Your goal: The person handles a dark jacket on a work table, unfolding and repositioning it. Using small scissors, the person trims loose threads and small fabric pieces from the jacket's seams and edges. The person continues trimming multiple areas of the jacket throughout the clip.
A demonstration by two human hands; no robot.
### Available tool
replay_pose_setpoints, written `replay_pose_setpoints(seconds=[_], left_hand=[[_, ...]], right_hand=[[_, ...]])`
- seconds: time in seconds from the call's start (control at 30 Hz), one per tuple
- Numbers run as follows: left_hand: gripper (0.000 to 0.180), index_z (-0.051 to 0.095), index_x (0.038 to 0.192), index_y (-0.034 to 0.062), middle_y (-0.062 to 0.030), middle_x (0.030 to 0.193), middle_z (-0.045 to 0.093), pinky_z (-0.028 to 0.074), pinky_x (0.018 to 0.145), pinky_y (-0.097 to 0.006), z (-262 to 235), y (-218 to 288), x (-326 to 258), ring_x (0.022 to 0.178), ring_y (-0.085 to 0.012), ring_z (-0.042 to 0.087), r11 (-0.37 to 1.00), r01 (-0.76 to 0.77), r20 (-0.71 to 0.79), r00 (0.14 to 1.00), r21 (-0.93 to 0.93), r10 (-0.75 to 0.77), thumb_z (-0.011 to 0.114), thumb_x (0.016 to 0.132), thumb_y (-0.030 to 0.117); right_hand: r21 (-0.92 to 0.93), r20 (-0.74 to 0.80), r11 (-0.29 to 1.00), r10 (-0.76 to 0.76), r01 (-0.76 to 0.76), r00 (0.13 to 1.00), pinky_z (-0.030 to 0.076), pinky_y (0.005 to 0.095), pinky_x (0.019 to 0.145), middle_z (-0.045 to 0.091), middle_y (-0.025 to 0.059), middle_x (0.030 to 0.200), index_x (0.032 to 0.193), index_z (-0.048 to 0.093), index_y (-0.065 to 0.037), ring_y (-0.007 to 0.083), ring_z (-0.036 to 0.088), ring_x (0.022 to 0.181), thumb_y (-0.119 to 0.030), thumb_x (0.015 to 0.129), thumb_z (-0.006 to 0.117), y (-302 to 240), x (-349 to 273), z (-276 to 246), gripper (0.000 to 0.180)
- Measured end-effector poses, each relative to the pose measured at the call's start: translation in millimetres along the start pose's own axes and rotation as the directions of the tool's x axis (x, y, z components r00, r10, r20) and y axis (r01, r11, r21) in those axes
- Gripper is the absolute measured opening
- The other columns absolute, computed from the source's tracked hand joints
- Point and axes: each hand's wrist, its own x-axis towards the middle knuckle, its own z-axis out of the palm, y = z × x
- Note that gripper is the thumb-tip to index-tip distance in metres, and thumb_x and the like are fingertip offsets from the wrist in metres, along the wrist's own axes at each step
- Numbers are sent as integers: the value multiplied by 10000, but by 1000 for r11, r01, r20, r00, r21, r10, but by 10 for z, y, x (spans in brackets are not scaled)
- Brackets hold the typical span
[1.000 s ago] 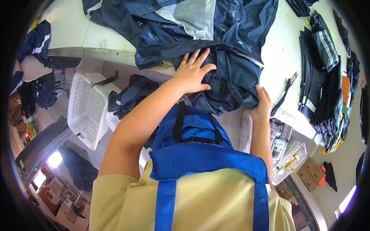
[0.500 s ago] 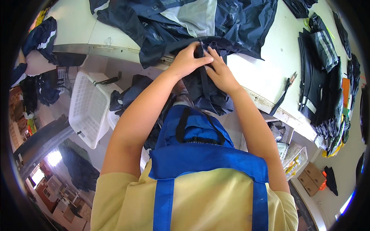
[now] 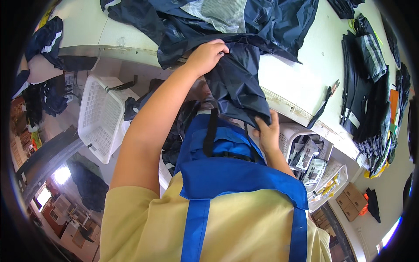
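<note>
A dark navy jacket (image 3: 279, 26) of thin, shiny cloth, like a rain jacket, is spread at the table's near edge, with pale mesh lining (image 3: 222, 15) showing. One part of it hangs over the edge toward my lap. My left hand (image 3: 207, 56) is closed on the jacket's folded edge, fingers curled over the cloth. Lower down and to the right, my right hand (image 3: 268, 131) pinches the bottom corner of the hanging part, thumb and fingers around it. The cloth between both hands is drawn out, with creases across it.
A white plastic basket (image 3: 98, 118) stands left below the table (image 3: 297, 83). Under its right side, another basket (image 3: 286, 135) holds packaged items. Snips (image 3: 334, 87) with a black strap lie near the right edge, beside stacked dark garments (image 3: 362, 91). At far left is another person's arm (image 3: 41, 70).
My right hand has left the folded edge and moved down and right, taking the corner of the hanging cloth. The narrow black strip between my hands no longer shows. My left hand shifted slightly.
</note>
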Motion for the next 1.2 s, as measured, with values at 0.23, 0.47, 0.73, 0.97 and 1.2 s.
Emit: replay_pose_setpoints(seconds=[0.23, 0.47, 0.73, 0.97, 1.2], left_hand=[[217, 649, 1058, 117, -27, 1197, 562, 442, 883, -404, 6, 320, -118, 1123, -253, 519, 818, -23, 81, 996, 574, -29, 539, 887, 192], [612, 352, 1424, 254, 8, 1492, 299, 320, 999, -565, 115, 257, -410, 1301, -323, 361, 741, 19, 86, 991, 671, -103, 523, 875, 463], [569, 300, 1440, 351, 58, 1541, 223, 343, 977, -606, 25, 221, -452, 1320, -355, 367, 845, 89, 185, 959, 526, -217, 514, 914, 383], [262, 635, 1061, 93, -109, 1033, 594, 449, 817, -420, -350, 678, -284, 930, -320, 562, 980, 45, -309, 951, 195, 18, 594, 803, 102], [315, 630, 994, 50, -84, 969, 565, 444, 794, -360, 215, 610, -630, 952, -269, 551, 916, -198, 98, 980, 350, 175, 685, 724, 202]], right_hand=[[-634, 407, 618, -243, 464, 880, 495, 328, 708, 565, 132, 925, 1295, 445, -79, 240, 585, 756, -55, 791, 665, -236, -307, -282, 550], [-644, 764, -474, -446, 600, 467, 373, 461, 989, 509, 123, 1248, 1292, 499, -213, 314, 468, 1192, -76, 670, 685, -510, 347, -106, 663], [-655, 617, 449, -147, 608, 773, 490, 419, 797, 660, 175, 947, 1076, 618, -75, 381, 628, 899, -125, 772, 641, -882, 889, 342, 309], [-932, 194, 256, -246, 257, 950, 492, 443, 774, 627, 278, 952, 1215, 356, 3, 435, 615, 897, -306, 663, 797, -830, 1046, 674, 772], [-892, 365, 1, -589, 452, 721, 451, 396, 883, 583, 195, 1088, 1229, 446, -45, 355, 556, 1067, -229, 676, 780, -907, 843, 815, 671]])
